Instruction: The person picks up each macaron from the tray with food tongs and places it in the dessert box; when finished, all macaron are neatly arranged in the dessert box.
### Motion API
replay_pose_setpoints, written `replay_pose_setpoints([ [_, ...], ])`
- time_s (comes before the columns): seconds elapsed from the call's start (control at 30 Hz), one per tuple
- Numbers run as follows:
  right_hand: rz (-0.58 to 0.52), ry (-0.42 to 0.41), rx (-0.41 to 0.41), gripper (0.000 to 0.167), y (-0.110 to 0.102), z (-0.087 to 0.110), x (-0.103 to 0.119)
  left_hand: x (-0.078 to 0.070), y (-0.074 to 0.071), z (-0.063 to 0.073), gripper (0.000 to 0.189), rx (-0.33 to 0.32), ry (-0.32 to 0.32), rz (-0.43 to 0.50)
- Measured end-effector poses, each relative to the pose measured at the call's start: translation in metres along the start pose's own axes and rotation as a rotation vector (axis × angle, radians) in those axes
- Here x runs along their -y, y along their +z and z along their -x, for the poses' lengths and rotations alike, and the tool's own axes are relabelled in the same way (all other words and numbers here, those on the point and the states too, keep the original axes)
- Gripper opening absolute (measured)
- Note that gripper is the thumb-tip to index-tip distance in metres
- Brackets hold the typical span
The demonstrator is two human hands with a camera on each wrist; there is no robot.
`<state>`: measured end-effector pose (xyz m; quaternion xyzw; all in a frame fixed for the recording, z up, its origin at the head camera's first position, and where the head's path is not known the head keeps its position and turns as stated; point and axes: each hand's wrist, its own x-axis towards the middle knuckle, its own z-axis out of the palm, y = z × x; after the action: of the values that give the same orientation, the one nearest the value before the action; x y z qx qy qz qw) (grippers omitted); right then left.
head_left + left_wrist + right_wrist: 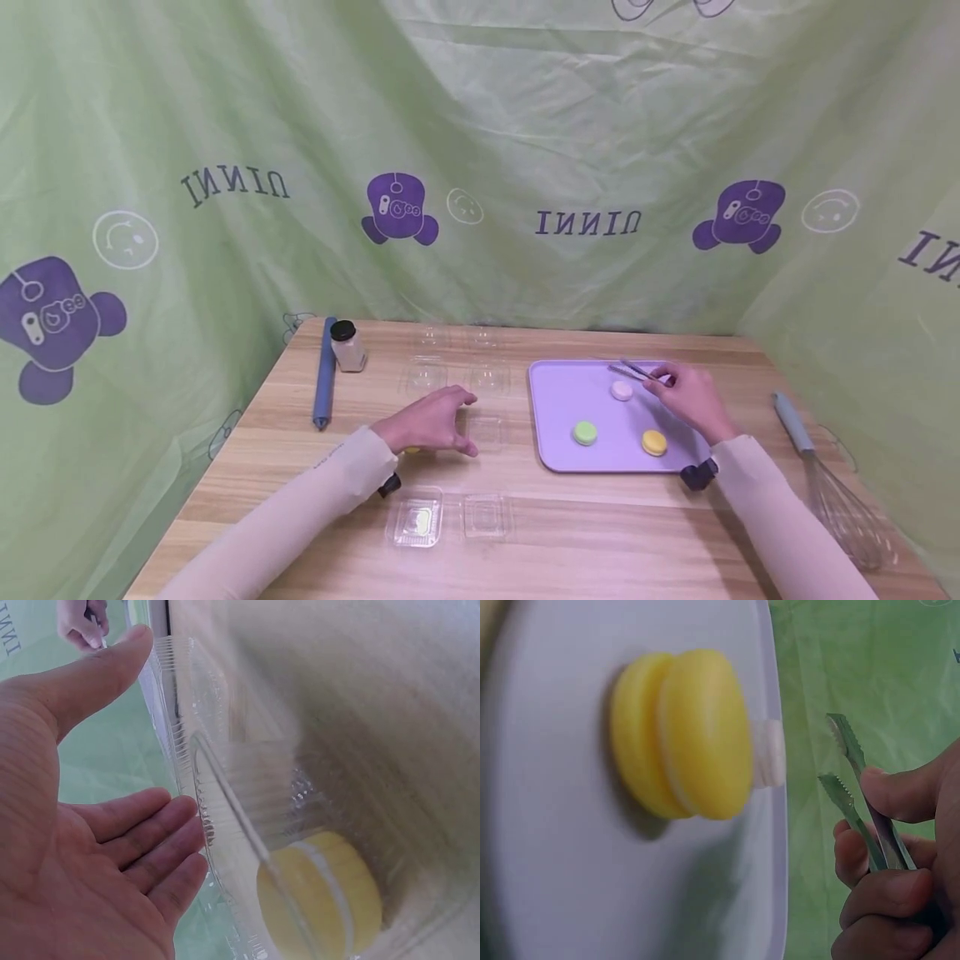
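Observation:
My right hand holds small metal tongs over the back of a lilac tray. The serrated tips stand apart with nothing between them, close to a pale pink macaron. A green macaron and a yellow macaron lie nearer the tray's front. With thumb and fingers spread, my left hand hovers over the clear plastic boxes and holds nothing. Beside it, the left wrist view shows another yellow macaron inside a clear box; in the head view that macaron is mostly hidden beneath the hand.
Several clear boxes stand in two columns left of the tray, including a front box. A blue rolling pin and a black-lidded jar are at the back left. A whisk lies along the right edge. Green cloth hangs behind the table.

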<state>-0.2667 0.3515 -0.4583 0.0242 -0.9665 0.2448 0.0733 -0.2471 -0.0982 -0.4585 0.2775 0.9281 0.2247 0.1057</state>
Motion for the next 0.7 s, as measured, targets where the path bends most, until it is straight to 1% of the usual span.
replay_pose_setpoints([
  [0.13, 0.008, 0.001, 0.025, 0.032, 0.002, 0.005, -0.004, 0.000, 0.002, 0.001, 0.093, 0.005, -0.009, -0.013],
  [0.3, 0.033, -0.026, 0.053, 0.030, 0.005, 0.009, -0.006, 0.000, 0.003, 0.000, 0.089, -0.003, 0.004, -0.034],
  [0.4, 0.043, -0.035, 0.074, 0.027, 0.006, 0.011, -0.005, 0.000, 0.004, 0.000, 0.086, -0.006, 0.008, -0.038],
  [0.53, 0.053, -0.048, 0.079, 0.026, 0.007, 0.013, -0.002, 0.000, 0.005, -0.001, 0.083, -0.014, 0.006, -0.043],
  [0.7, 0.104, -0.048, 0.095, 0.028, 0.007, 0.016, 0.001, -0.001, 0.005, -0.002, 0.080, -0.025, 0.008, -0.049],
])
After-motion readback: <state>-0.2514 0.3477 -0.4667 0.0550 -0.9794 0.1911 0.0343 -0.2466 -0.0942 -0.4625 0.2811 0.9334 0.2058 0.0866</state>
